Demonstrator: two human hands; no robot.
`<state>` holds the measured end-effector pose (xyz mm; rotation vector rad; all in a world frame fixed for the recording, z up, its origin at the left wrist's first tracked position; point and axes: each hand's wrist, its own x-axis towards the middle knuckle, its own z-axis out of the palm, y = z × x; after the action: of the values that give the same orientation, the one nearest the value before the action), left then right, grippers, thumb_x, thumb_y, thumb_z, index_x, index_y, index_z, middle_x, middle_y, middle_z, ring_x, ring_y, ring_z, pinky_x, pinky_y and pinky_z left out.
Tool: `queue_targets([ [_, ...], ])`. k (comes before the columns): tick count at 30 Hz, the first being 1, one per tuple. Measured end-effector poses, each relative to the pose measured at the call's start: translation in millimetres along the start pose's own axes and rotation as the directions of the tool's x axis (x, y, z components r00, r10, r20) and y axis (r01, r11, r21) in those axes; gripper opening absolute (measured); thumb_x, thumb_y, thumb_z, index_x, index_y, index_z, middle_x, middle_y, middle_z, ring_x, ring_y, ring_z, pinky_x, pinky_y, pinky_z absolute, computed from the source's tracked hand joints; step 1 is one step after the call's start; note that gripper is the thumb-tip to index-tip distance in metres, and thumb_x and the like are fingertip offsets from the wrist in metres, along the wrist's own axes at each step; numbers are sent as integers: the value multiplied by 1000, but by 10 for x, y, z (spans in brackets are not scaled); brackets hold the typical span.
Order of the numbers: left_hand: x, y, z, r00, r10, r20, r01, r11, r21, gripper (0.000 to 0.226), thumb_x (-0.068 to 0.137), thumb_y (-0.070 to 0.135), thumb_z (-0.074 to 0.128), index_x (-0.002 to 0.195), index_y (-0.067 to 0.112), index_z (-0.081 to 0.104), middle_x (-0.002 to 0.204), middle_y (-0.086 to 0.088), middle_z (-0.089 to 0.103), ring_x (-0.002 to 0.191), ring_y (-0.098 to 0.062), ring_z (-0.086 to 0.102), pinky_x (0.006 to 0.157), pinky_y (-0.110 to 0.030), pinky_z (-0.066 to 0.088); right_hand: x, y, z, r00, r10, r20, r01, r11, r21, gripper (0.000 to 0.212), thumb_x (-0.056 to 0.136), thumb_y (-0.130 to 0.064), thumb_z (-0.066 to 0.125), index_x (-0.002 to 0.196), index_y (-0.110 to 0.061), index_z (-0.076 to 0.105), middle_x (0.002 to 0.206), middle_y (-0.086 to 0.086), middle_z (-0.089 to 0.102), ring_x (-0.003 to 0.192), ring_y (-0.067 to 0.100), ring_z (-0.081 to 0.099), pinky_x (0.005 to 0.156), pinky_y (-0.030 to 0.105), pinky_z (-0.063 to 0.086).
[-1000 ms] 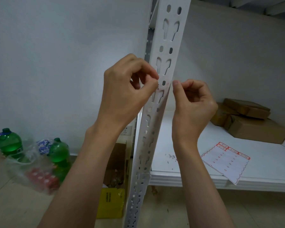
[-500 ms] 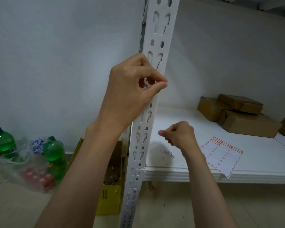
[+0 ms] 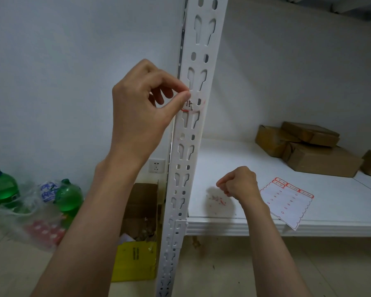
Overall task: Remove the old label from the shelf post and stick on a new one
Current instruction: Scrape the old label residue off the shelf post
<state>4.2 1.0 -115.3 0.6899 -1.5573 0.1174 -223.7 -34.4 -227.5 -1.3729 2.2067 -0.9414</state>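
The left hand (image 3: 141, 110) is pinching the half-torn old label (image 3: 189, 105) on the shelf post (image 3: 186, 151); the right hand (image 3: 239, 182), curled, is hovering over scraps (image 3: 217, 200) at five o'clock, whether holding a bit I cannot tell. The sticker sheet (image 3: 286, 202) is waiting; peeling looks unfinished.

White shelf (image 3: 255, 163) — brown boxes (image 3: 308, 148), label sheet (image 3: 287, 202), paper scraps (image 3: 217, 200).
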Motion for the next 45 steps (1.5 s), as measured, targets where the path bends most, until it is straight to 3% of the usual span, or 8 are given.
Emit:
queue_targets([
  [6,-2,-39,-16,1000,-16,-6,16,1000,-1,8,89,30,72,91,22,70,92,7,61,76,-4,58,68,-11,49,14,8,37,1000,29,0,-28,999,46,16,78,9,66,87,5,78,96,22,74,67,16,56,65,30,53],
  [10,-5,-54,-23,1000,-26,-16,26,1000,-3,7,90,30,72,91,23,70,92,8,61,77,-4,58,68,-12,49,-12,-12,9,1000,10,28,-12,998,57,23,79,5,70,62,-9,75,72,13,75,63,18,64,59,26,52],
  [18,6,-14,-14,1000,-15,-22,15,1000,-5,7,90,28,72,91,21,71,92,7,61,75,2,57,69,-9,48,-39,5,22,999,-33,-1,33,993,112,12,77,4,74,70,-5,79,73,12,76,78,28,76,77,37,62],
  [31,-35,240,223,987,107,119,-103,994,-43,6,86,18,77,87,14,74,88,2,59,71,-4,55,68,-8,42,3,76,46,999,-48,-15,49,992,114,20,76,-15,88,75,-1,74,70,2,66,65,14,60,56,23,43],
  [33,-41,237,237,986,107,124,-103,994,-46,6,86,19,77,88,14,74,88,2,60,72,-5,56,68,-8,42,-2,93,30,997,-70,-17,71,993,91,7,83,-8,81,77,-5,78,76,3,70,73,18,64,62,24,48],
  [37,-39,209,220,989,98,107,-94,995,-45,7,89,19,74,93,14,76,91,1,63,74,0,57,69,-7,43,11,138,18,996,-85,9,85,996,23,35,81,15,57,85,-12,80,92,11,75,88,24,70,82,33,57],
  [42,-35,187,168,995,77,57,-75,997,-30,11,91,20,71,98,14,77,90,1,64,75,5,54,70,-5,43,17,141,-22,995,-78,-58,83,992,93,13,82,-8,80,69,-9,78,64,6,73,68,25,73,76,38,61],
  [45,-32,188,131,997,61,46,-59,997,-41,10,88,22,74,93,14,77,89,-1,65,72,-3,57,68,-8,44,21,158,-4,994,-104,-24,105,993,58,18,89,0,69,81,-12,80,80,7,75,84,25,72,84,36,58],
])
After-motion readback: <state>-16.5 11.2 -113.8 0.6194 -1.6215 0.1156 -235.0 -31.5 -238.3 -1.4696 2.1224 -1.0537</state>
